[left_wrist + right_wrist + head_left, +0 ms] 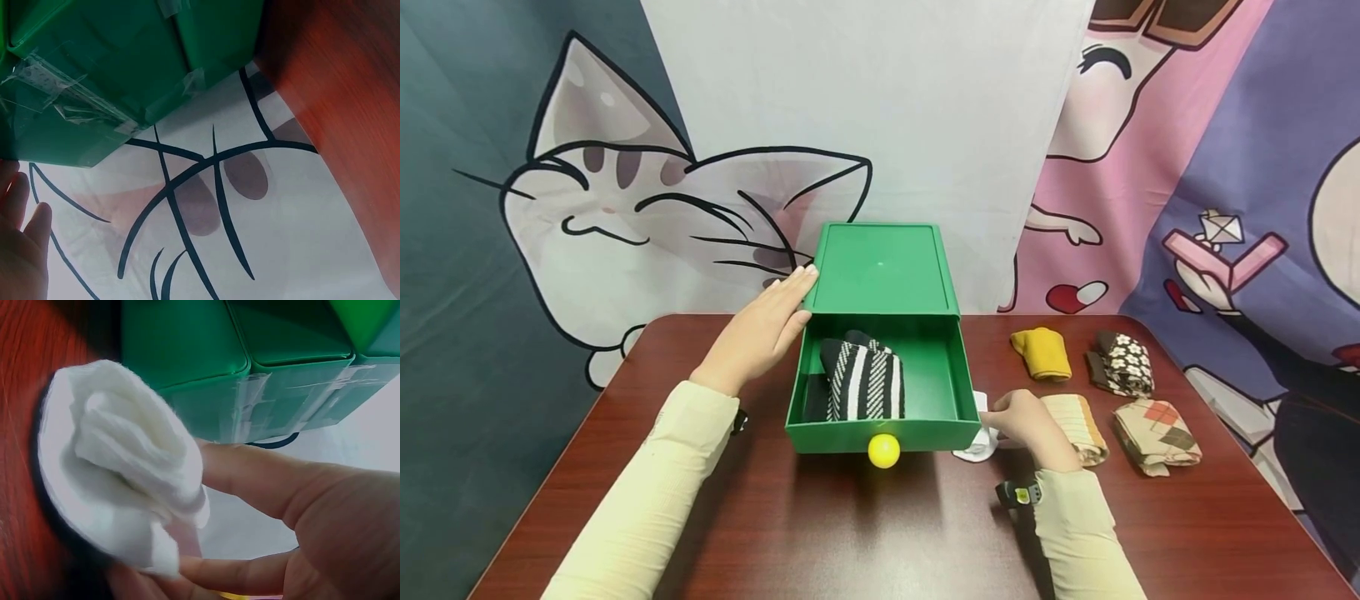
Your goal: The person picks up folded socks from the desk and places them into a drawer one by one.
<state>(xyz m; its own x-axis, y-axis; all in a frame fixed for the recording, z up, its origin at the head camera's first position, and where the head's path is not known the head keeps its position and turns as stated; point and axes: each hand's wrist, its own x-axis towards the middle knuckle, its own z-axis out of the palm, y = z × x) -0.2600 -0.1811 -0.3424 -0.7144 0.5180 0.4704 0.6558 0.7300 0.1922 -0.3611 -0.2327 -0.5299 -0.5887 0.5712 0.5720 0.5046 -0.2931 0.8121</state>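
A green drawer box (pixel 880 271) stands at the back of the table with its drawer (pixel 827 437) pulled out. My left hand (pixel 756 337) rests its straight fingers against the box's left upper edge. Black-and-white striped socks (pixel 865 385) lie folded on the left side of the drawer. Right of the drawer, my right hand (pixel 1028 423) grips a folded white sock (pixel 125 462) between thumb and fingers. The sock is close over the tabletop and partly hidden behind the drawer in the head view. A yellow ball knob (pixel 883 451) sits on the drawer front.
To the right lie more folded socks: a mustard one (pixel 1043 354), a floral brown one (pixel 1126 364), a cream striped one (pixel 1078 427) and an argyle one (pixel 1157 435). A printed cloth backdrop (pixel 925 108) hangs right behind the reddish-brown table (pixel 865 542).
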